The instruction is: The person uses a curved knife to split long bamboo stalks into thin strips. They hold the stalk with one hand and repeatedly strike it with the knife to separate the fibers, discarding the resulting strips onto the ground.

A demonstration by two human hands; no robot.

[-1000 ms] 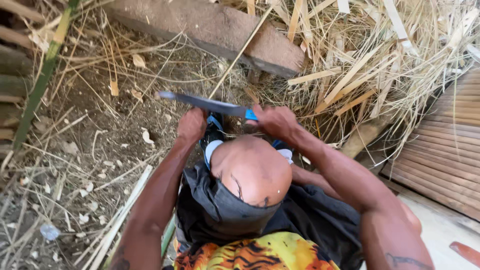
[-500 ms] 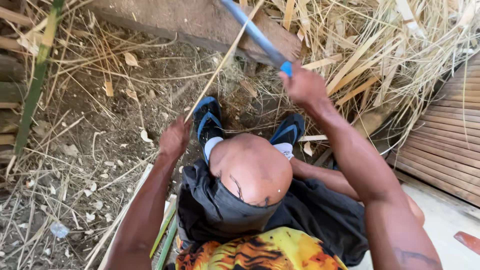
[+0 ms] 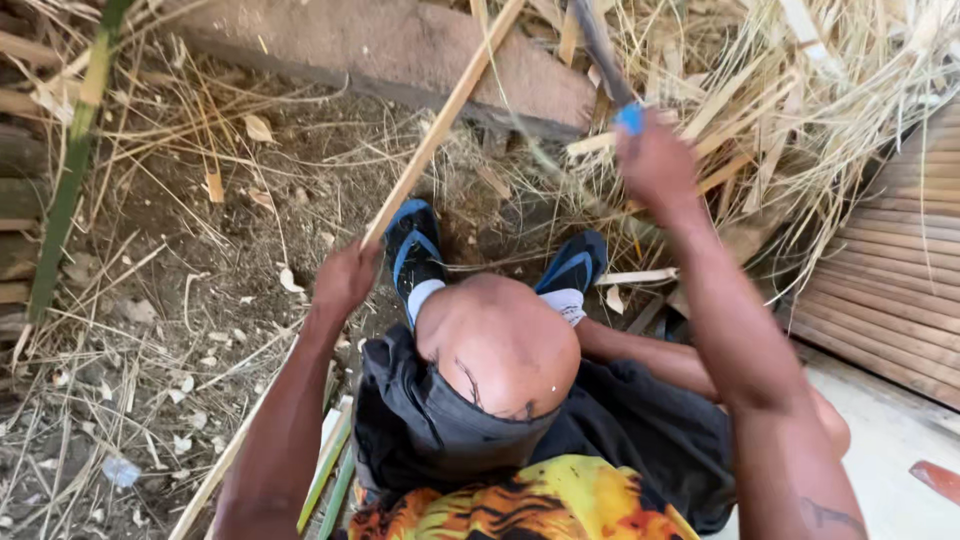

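My left hand (image 3: 345, 280) grips the lower part of a long pale bamboo strip (image 3: 450, 110) that slants up and to the right across the ground. My right hand (image 3: 655, 165) is raised higher, closed around the blue handle of a knife (image 3: 598, 45) whose dark blade points up past the top edge. The blade is apart from the strip, to its right. Below the hands are my two feet in blue sandals (image 3: 415, 250) and white socks. My bent knee and dark shorts fill the lower middle.
A thick brownish beam (image 3: 400, 50) lies across the back. A heap of dry bamboo shavings and strips (image 3: 800, 100) sits at the right, beside ribbed slats (image 3: 900, 270). A green bamboo stalk (image 3: 75, 150) stands at left; more strips (image 3: 330, 470) lie by my left side.
The knife went from lying level between both hands to being swung up and right. My left hand dropped away from the blade and now holds the bamboo strip.
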